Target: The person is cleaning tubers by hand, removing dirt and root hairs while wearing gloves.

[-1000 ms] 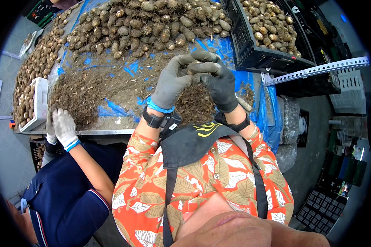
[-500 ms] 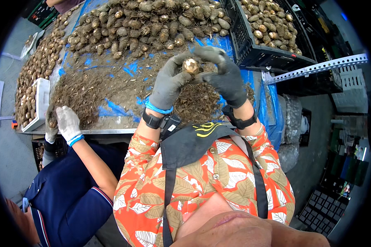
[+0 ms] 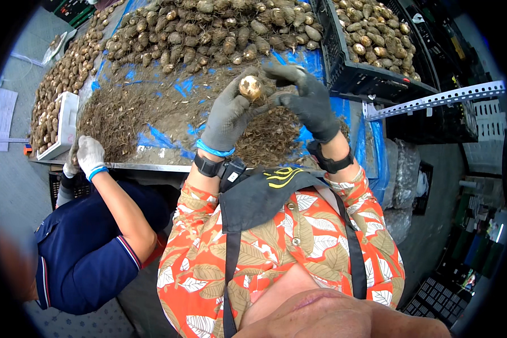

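Note:
My left hand (image 3: 225, 117), in a grey glove, is closed around a taro corm (image 3: 250, 87) with its pale cut end facing up. Just to the right, my right hand (image 3: 311, 105), in a darker, soiled glove, has its forefinger and thumb spread apart in a curve, with nothing clear between them. Below both hands lies a heap of brown root fibres (image 3: 267, 138) on the table. Beyond them is a large pile of hairy, unpeeled taro corms (image 3: 200, 36).
A black crate (image 3: 349, 73) of trimmed corms stands at the far right, near a perforated metal bar (image 3: 434, 101). On the left, a co-worker's gloved hand (image 3: 90, 155) is beside a white tray (image 3: 67, 121). Torn blue sheeting (image 3: 315, 62) covers part of the table.
My left hand has turned the corm so that more of its pale end shows. My right hand's fingers have moved a little away from it. The whole view has shifted slightly.

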Motion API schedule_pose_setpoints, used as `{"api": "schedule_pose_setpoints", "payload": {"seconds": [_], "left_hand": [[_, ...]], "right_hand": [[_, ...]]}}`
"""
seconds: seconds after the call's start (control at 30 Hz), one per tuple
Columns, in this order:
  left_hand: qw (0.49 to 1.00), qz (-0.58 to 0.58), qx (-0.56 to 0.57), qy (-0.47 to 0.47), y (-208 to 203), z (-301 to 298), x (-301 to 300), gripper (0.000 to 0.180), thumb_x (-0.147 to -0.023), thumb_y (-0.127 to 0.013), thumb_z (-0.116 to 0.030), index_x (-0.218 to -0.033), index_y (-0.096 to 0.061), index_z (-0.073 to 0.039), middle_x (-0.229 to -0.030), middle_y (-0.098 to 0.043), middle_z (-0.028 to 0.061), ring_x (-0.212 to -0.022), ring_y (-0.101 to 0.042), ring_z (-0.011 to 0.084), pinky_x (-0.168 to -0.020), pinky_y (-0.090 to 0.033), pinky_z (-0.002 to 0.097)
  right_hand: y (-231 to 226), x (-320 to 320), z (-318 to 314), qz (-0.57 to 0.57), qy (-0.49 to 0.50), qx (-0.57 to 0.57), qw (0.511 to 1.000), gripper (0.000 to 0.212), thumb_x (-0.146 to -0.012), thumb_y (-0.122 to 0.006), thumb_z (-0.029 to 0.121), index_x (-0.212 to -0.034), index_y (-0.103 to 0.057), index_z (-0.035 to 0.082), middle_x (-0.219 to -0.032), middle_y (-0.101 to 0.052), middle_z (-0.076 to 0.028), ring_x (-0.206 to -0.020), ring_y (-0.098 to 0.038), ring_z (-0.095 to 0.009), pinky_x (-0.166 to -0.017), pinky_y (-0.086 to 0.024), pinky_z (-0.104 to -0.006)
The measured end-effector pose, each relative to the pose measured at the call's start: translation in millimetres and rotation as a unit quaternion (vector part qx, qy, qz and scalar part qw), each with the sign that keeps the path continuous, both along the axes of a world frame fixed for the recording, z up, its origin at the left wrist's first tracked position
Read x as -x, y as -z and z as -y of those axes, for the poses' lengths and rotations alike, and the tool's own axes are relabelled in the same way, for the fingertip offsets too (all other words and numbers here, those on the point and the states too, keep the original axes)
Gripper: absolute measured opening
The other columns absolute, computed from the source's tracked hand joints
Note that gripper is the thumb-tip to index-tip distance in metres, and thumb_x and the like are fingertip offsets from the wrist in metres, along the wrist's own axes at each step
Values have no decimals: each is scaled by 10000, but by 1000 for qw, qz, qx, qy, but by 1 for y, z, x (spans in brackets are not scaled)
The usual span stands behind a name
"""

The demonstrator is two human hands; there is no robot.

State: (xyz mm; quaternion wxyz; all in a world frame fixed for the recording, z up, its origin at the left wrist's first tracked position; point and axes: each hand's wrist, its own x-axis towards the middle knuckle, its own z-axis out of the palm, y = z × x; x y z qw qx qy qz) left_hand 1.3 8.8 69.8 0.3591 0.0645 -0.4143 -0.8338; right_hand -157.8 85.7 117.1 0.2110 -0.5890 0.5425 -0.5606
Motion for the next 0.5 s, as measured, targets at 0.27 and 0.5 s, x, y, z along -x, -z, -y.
{"api": "schedule_pose_setpoints", "payload": {"seconds": [0.27, 0.5], "left_hand": [[999, 51, 9, 0, -6, -9, 10, 692, -836, -686, -215, -1388, -354, 39, -1261, -531, 110, -1122, -564, 208, -888, -520, 335], [982, 133, 68, -116, 14, -5, 20, 603, -809, -648, -85, -1352, -402, 14, -1253, -527, 111, -1129, -552, 204, -883, -528, 365]], "right_hand": [[47, 32, 16, 153, 41, -47, 986, 256, -832, -573, 82, -1059, -686, 47, -944, -687, -76, -834, -637, -142, -778, -505, -283], [14, 9, 10, 19, 22, -16, 999, 313, -787, -624, 137, -1088, -685, 79, -1044, -659, -107, -936, -614, -207, -800, -502, -316]]}}
